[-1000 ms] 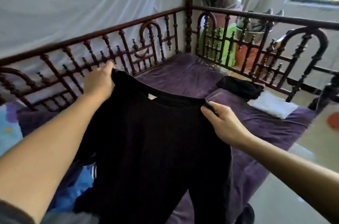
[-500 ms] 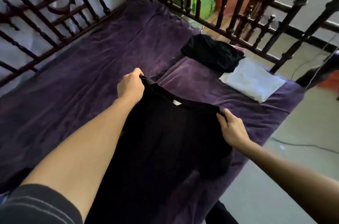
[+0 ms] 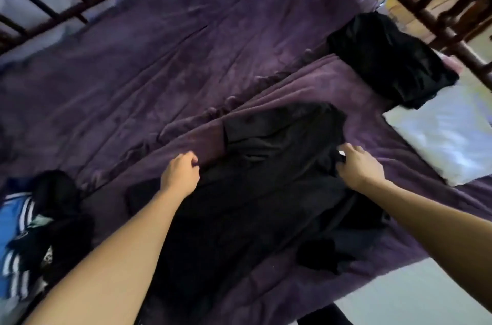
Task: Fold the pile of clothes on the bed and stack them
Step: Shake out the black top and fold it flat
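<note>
A black shirt [image 3: 255, 191] lies spread on the purple bedsheet [image 3: 159, 58], its top part doubled over away from me. My left hand [image 3: 181, 173] grips the shirt's left edge with curled fingers. My right hand [image 3: 356, 165] pinches the fabric at the right side, near a small white label. At the far right lies a folded black garment [image 3: 386, 58], and beside it a folded white one [image 3: 447, 138]. The unfolded pile [image 3: 32, 228], blue with white stripes and black pieces, sits at the left edge.
A dark wooden bed railing [image 3: 426, 13] runs along the far right and another rail [image 3: 66, 5] along the far left. A light floor [image 3: 426, 298] shows beyond the bed's near right edge. Green and orange items show behind the railing.
The shirt went from hanging in the air to lying flat on the bed. Both hands came down with it, and the view tilted downward.
</note>
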The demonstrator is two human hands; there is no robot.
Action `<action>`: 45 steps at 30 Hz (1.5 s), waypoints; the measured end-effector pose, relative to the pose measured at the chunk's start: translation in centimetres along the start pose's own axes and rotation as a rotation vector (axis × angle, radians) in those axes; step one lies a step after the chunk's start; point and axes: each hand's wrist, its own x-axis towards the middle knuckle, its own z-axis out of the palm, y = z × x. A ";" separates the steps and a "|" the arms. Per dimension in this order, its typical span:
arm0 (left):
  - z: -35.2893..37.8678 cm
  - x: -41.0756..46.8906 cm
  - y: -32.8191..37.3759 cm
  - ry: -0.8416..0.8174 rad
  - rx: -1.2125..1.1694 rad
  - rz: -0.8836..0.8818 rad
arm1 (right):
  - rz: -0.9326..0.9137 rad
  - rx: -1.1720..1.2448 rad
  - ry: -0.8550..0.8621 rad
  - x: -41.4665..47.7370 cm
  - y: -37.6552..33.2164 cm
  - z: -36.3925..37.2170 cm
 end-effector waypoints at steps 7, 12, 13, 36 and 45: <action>5.6 0.2 -12.6 -0.054 0.150 -0.215 | -0.496 -0.059 0.059 7.9 -14.4 5.0; 8.3 5.2 -17.2 0.060 0.223 -0.234 | -0.514 -0.182 -0.016 14.9 -19.2 7.6; 8.4 5.9 -17.7 0.051 0.254 -0.245 | -0.495 -0.216 -0.003 15.5 -19.4 7.8; 7.7 8.0 -13.8 0.538 0.039 0.048 | -0.417 0.118 0.397 16.9 -16.8 3.3; 19.8 -12.5 -5.1 -0.103 0.090 0.440 | -0.112 -0.061 0.261 -2.5 1.2 12.2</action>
